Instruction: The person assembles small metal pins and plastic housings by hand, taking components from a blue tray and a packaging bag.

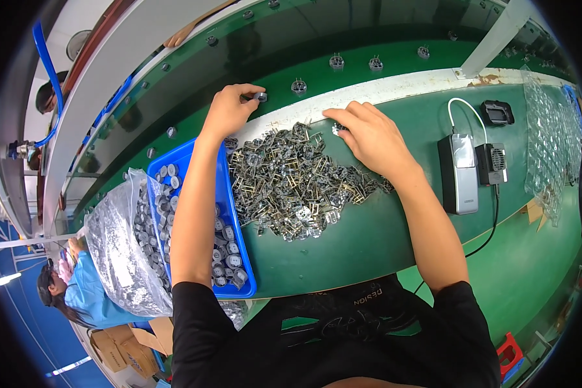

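My left hand (231,111) pinches a small grey plastic cap (260,97) over the near edge of the green conveyor belt. To the right, my right hand (374,137) has thumb and forefinger closed on a small metal-and-black part (337,130), partly hidden by the fingers. Between my forearms lies a heap of small black parts with brass-coloured prongs (291,181) on the green tabletop (368,239). Under my left forearm stands a blue tray (247,271) of grey round caps (231,249).
Small pronged units, one of them here (298,86), stand spaced along the conveyor belt (394,58). A clear plastic bag (113,239) of caps leans left of the tray. At right are a cabled black-and-silver device (459,174) and bubble wrap (549,149). A co-worker (97,291) sits far left.
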